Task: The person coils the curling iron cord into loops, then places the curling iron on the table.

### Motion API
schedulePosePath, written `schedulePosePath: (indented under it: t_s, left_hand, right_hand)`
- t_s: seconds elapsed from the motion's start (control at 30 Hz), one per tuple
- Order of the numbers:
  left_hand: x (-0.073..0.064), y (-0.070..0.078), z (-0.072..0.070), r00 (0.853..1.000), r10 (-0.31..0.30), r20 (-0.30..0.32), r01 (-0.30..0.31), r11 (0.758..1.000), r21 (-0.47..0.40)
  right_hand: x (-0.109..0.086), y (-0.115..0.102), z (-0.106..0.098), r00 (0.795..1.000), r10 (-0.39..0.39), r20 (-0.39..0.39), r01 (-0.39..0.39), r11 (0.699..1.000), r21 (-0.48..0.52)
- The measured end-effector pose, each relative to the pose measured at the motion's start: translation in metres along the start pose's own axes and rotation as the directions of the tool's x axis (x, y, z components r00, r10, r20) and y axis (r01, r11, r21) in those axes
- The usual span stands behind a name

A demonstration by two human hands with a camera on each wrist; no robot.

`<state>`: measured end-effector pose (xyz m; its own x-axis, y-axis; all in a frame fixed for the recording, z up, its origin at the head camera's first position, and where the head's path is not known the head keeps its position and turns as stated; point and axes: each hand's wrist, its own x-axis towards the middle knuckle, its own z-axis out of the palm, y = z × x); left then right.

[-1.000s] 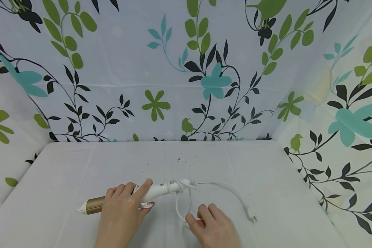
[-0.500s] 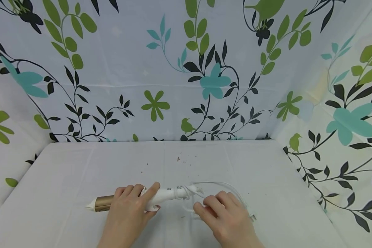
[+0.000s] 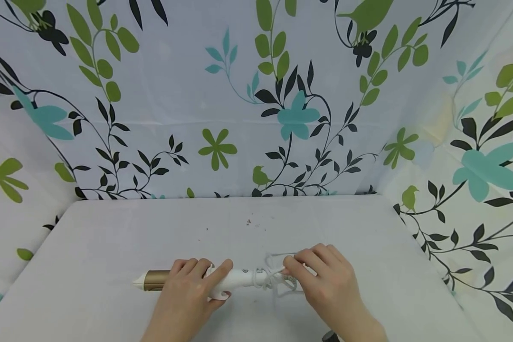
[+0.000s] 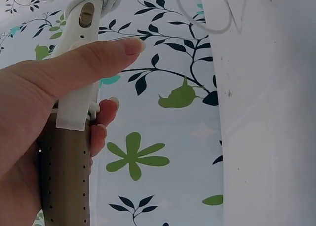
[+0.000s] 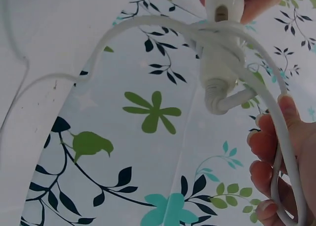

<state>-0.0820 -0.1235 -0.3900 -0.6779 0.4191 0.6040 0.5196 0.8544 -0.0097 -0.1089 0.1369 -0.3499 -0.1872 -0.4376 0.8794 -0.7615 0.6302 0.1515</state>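
A curling iron (image 3: 238,278) with a white handle and gold-brown barrel (image 3: 155,280) lies crosswise in the head view, its white tip to the left. My left hand (image 3: 189,290) grips it around the middle; in the left wrist view the thumb (image 4: 94,63) lies across the white part and fingertips show on the far side. White cord (image 5: 143,21) is wrapped around the handle's end. My right hand (image 3: 325,271) pinches the cord beside that end. The right wrist view shows a cord loop running past the fingers (image 5: 261,142) and over the palm.
A white table (image 3: 111,237) lies under both hands, with small dark specks (image 3: 249,222) toward the back. Leaf-and-bird patterned cloth (image 3: 175,95) rises behind it and along both sides. A dark cylindrical piece (image 3: 330,336) shows at the bottom edge near my right wrist.
My right hand has moved up and to the right with the cord, to the handle's end. The left hand has carried the curling iron slightly right, and it lies more level now.
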Motion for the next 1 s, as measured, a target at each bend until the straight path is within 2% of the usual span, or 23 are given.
schedulePosePath:
  t_s: [0.1, 0.23, 0.33, 0.47, 0.67, 0.83, 1.0]
  left_hand:
    - [0.000, 0.001, -0.001, 1.000, 0.001, -0.007, -0.001, 1.000, -0.004]
    - [0.000, 0.000, -0.004, 1.000, -0.001, 0.001, 0.001, 1.000, -0.010]
    - [0.000, -0.001, -0.005, 1.000, 0.006, 0.013, -0.006, 1.000, -0.005]
    - [0.000, -0.001, -0.006, 1.000, 0.026, -0.002, -0.026, 1.000, -0.003]
    - [0.000, 0.001, -0.008, 0.999, 0.043, -0.027, -0.044, 0.999, -0.030]
    - [0.001, 0.003, -0.010, 0.999, 0.039, -0.016, -0.039, 0.999, -0.037]
    - [0.002, 0.004, -0.011, 0.999, 0.041, -0.031, -0.042, 0.998, -0.048]
  right_hand:
    - [-0.004, 0.013, 0.004, 0.996, 0.030, 0.080, -0.034, 0.998, 0.056]
    - [-0.007, 0.031, 0.010, 0.984, 0.020, 0.177, -0.046, 0.988, 0.148]
    - [-0.007, 0.042, 0.014, 0.964, -0.015, 0.265, -0.045, 0.975, 0.218]
    - [-0.004, 0.049, 0.020, 0.925, -0.047, 0.377, -0.063, 0.959, 0.275]
    - [-0.008, 0.052, 0.032, 0.900, -0.051, 0.432, -0.114, 0.930, 0.349]
    - [-0.018, 0.049, 0.041, 0.885, -0.015, 0.466, -0.210, 0.879, 0.428]
    - [-0.027, 0.043, 0.047, 0.863, 0.016, 0.505, -0.296, 0.825, 0.481]
